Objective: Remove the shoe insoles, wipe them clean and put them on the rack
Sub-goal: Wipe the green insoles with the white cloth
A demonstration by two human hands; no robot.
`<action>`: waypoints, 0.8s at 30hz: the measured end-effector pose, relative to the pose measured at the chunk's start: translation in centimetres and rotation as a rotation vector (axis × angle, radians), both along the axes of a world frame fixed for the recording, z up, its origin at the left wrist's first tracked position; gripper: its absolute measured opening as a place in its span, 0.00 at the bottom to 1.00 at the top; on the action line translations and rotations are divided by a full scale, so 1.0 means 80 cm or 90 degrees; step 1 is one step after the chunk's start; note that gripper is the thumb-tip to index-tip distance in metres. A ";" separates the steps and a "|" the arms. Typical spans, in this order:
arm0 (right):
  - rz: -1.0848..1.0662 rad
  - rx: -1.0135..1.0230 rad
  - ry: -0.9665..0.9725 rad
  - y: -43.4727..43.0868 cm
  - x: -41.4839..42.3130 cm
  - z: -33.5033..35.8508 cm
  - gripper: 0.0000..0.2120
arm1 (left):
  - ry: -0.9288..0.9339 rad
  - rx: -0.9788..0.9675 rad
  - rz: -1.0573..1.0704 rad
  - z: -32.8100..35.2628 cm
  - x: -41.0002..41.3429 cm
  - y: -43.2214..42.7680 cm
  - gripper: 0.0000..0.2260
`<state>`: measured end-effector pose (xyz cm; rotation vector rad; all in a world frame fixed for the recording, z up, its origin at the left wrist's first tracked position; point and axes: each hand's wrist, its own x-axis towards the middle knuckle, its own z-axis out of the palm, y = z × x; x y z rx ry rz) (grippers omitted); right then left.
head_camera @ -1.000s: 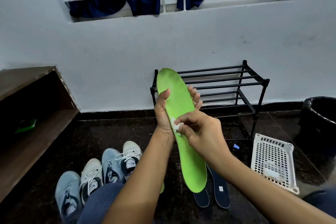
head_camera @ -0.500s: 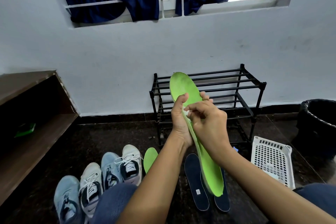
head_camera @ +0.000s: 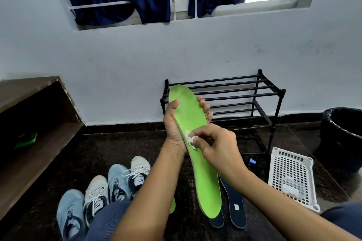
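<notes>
Four insoles look removed; my left hand grips the green insole upright, right hand pinches a white wipe against it; none sits on the far rack yet.

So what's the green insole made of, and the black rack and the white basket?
Green insole: probably foam with a matte top. It curves softly and shows a thin tan layer along its edge.
Black rack: looks like painted metal tubes, slightly shiny, perhaps with plastic corner joints.
White basket: moulded plastic, judging by its even grid of holes and smooth rim.
</notes>
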<state>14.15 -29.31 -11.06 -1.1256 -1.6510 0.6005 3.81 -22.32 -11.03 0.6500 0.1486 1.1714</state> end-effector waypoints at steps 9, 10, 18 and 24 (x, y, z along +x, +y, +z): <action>-0.067 0.035 -0.010 0.009 0.010 0.006 0.08 | 0.014 0.007 0.020 0.007 0.022 -0.006 0.28; -0.095 0.050 -0.011 0.015 0.012 0.008 0.08 | 0.021 0.004 0.018 0.008 0.028 -0.009 0.28; -0.130 0.097 -0.028 0.029 0.009 0.010 0.08 | 0.019 -0.007 -0.005 0.012 0.034 -0.002 0.27; -0.015 -0.025 -0.026 0.003 0.006 -0.005 0.07 | 0.035 0.005 0.025 0.003 -0.002 0.020 0.29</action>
